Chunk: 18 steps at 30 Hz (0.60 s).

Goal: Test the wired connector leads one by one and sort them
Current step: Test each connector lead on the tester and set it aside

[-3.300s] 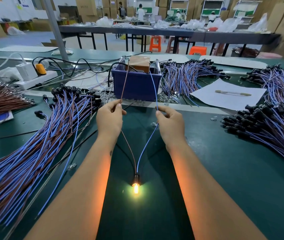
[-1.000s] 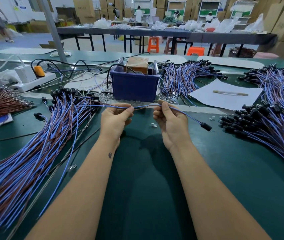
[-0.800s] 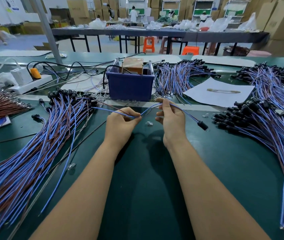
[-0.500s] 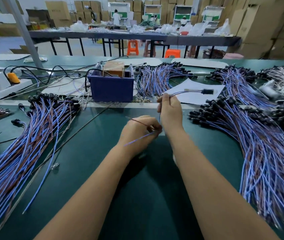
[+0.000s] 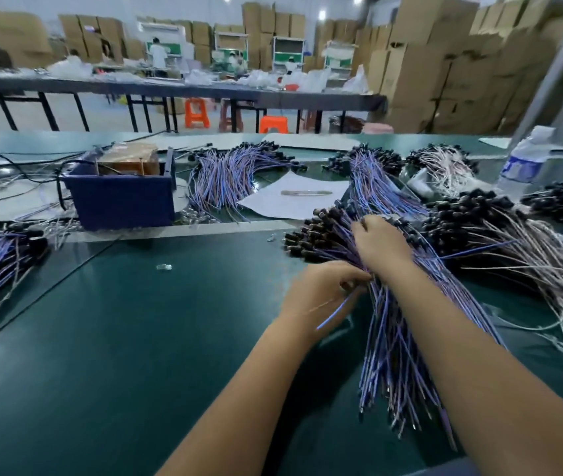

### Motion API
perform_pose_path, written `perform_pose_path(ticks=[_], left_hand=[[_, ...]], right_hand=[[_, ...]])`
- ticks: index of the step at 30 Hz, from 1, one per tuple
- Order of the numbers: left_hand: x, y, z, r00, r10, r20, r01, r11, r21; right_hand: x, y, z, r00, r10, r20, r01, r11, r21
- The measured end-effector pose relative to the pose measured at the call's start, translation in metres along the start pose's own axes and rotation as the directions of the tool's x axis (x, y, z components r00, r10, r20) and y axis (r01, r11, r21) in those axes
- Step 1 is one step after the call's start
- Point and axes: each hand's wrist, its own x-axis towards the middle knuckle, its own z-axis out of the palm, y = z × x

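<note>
Pinching thin blue lead [image 5: 336, 309], left hand [image 5: 321, 290]; right hand [image 5: 381, 245] curled, grasping stringy blue-brown bundle [image 5: 390, 341].

I cannot tell what my right hand [image 5: 381, 247] holds: its fingertips are buried in the heap of blue and brown wired leads with black connectors [image 5: 386, 304] at the bench's right side. My left hand [image 5: 321, 293] is smeared by motion, so its pinch on a thin blue lead [image 5: 333, 312] is unclear. The clear plastic water bottle [image 5: 522, 163] near the far right edge is blurred and its label unreadable.
</note>
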Motion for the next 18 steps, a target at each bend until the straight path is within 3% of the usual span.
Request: perform_pose_path(ticks=[5,10,13,18], left_hand=[[0.001,0.004,0.032,0.976,-0.076,0.205,0.061,0.995,0.082],[0.0,0.004,0.031,0.961,-0.107,0.255,0.111,0.994,-0.002],[-0.002,-0.004,0.02,0.965,-0.162,0.205,0.166,0.986,-0.004],[-0.013,-0.024,-0.019,0.969,-0.249,-0.014,0.248,0.969,-0.009]], right_hand=[[0.003,0.027,-0.002,0.999,-0.018,-0.042,0.01,0.982,-0.187],[0.002,0.029,0.0,0.993,-0.031,-0.111,0.004,0.972,-0.233],[-0.003,0.02,0.001,0.992,-0.044,-0.121,0.004,0.951,-0.309],[-0.02,-0.027,0.018,0.973,-0.128,-0.189,0.056,0.937,-0.345]])
